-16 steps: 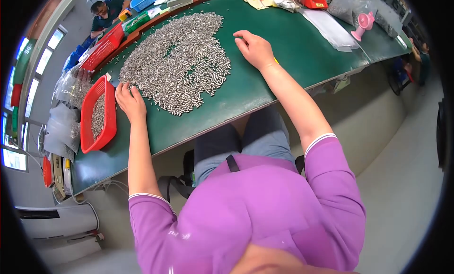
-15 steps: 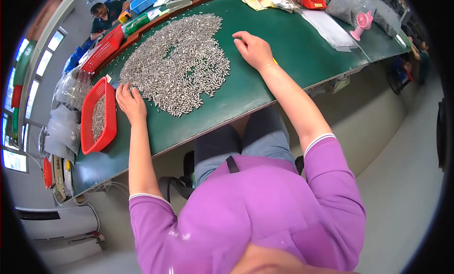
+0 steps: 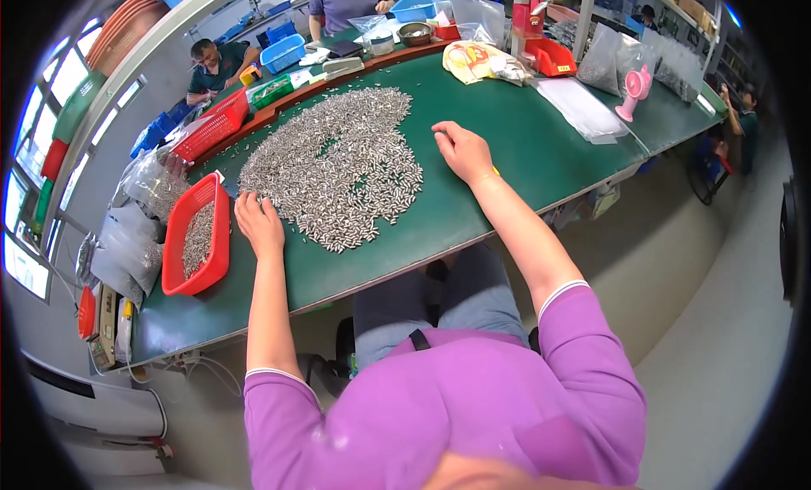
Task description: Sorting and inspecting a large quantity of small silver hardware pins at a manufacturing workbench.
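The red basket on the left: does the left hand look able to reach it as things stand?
Probably yes: the left hand lies just right of the red basket, beside the pile of metal pieces. A strip of green tabletop shows between hand and basket, and nothing seems to block the way.

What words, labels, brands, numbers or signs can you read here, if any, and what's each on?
None is clear enough to quote.
Small yellow label on the open red plastic bin: too small to read.
Small white scrap by the red plastic basket's far end: no legible writing.
Pile of small silvery metal pieces: no text visible.
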A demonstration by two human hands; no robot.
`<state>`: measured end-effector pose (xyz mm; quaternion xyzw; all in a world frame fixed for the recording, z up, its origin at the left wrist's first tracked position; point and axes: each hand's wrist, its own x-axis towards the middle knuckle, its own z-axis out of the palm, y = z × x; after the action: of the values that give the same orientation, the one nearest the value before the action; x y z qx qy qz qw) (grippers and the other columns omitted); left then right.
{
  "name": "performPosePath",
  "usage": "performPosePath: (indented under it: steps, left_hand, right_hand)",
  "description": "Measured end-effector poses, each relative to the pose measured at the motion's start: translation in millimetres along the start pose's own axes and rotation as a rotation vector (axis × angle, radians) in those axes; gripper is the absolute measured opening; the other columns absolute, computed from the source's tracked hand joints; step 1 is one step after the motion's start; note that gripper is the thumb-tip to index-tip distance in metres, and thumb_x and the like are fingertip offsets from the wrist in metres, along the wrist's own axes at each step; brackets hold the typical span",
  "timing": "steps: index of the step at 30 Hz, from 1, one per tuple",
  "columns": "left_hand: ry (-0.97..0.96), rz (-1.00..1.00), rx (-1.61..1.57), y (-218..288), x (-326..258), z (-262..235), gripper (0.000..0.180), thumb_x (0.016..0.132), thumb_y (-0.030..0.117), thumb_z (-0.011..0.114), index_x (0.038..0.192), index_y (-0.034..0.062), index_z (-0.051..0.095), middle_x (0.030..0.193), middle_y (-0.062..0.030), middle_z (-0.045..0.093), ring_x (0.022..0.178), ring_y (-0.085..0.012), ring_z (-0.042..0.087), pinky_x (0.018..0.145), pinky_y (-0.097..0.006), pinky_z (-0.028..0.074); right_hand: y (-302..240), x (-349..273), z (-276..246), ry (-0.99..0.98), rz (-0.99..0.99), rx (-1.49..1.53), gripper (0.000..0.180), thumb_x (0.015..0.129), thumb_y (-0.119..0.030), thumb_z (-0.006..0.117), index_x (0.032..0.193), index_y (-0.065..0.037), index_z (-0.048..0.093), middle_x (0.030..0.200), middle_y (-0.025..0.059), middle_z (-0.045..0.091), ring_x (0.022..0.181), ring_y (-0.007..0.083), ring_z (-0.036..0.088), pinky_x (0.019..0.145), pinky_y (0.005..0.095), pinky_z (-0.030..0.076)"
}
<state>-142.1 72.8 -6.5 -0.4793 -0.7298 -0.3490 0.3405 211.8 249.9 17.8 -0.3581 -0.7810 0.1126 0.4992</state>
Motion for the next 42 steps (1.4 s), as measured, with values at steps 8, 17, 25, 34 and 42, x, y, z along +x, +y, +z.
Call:
performPosePath:
  steps: [8, 17, 25, 34, 42]
  left_hand:
    - [-0.001, -0.01, -0.028, -3, 3, 2, 0.031, 0.087, 0.02, 0.048, 0.11, -0.0001, 0.048, 0.122, -0.016, 0.044, 0.119, -0.0339, 0.035, 0.1, -0.045, 0.028]
    - [0.014, -0.032, -0.069, -3, 0, 3, 0.031, 0.086, 0.019, 0.05, 0.11, -0.0007, 0.047, 0.121, -0.0162, 0.044, 0.118, -0.0341, 0.035, 0.098, -0.046, 0.029]
    - [0.032, -0.074, -0.119, -6, -2, 8, 0.034, 0.085, 0.022, 0.051, 0.11, -0.0004, 0.047, 0.12, -0.0166, 0.044, 0.118, -0.0337, 0.035, 0.098, -0.045, 0.029]
    - [0.028, -0.055, -0.175, -4, 1, 0, 0.033, 0.086, 0.023, 0.05, 0.11, 0.0004, 0.047, 0.12, -0.0168, 0.043, 0.116, -0.0332, 0.037, 0.097, -0.044, 0.03]
    - [-0.194, -0.009, -0.309, 14, 9, -1, 0.04, 0.084, 0.022, 0.053, 0.117, 0.0001, 0.043, 0.128, -0.0202, 0.036, 0.121, -0.0363, 0.032, 0.101, -0.045, 0.026]
  right_hand:
    - [-1, 2, 4, -0.004, -0.033, -0.036, 0.014, 0.082, -0.022, 0.055, 0.093, -0.014, 0.059, 0.078, 0.0075, 0.064, 0.072, 0.0264, 0.061, 0.062, 0.0368, 0.048]
    - [-2, 3, 3, 0.006, -0.043, -0.081, 0.013, 0.083, -0.022, 0.055, 0.091, -0.014, 0.06, 0.077, 0.0083, 0.063, 0.071, 0.0266, 0.061, 0.061, 0.0363, 0.048]
    - [-2, 0, 8, -0.01, -0.104, -0.183, 0.011, 0.082, -0.02, 0.055, 0.09, -0.014, 0.06, 0.077, 0.0072, 0.063, 0.071, 0.0255, 0.061, 0.061, 0.0351, 0.049]
    - [-17, 2, 10, -0.038, -0.15, -0.093, 0.012, 0.079, -0.016, 0.058, 0.09, -0.012, 0.061, 0.08, 0.0059, 0.062, 0.072, 0.0234, 0.06, 0.063, 0.0328, 0.048]
    - [-46, 35, 47, -0.54, -0.084, -0.199, 0.025, 0.075, -0.022, 0.057, 0.097, -0.01, 0.06, 0.092, 0.0102, 0.059, 0.086, 0.0271, 0.058, 0.075, 0.0381, 0.047]
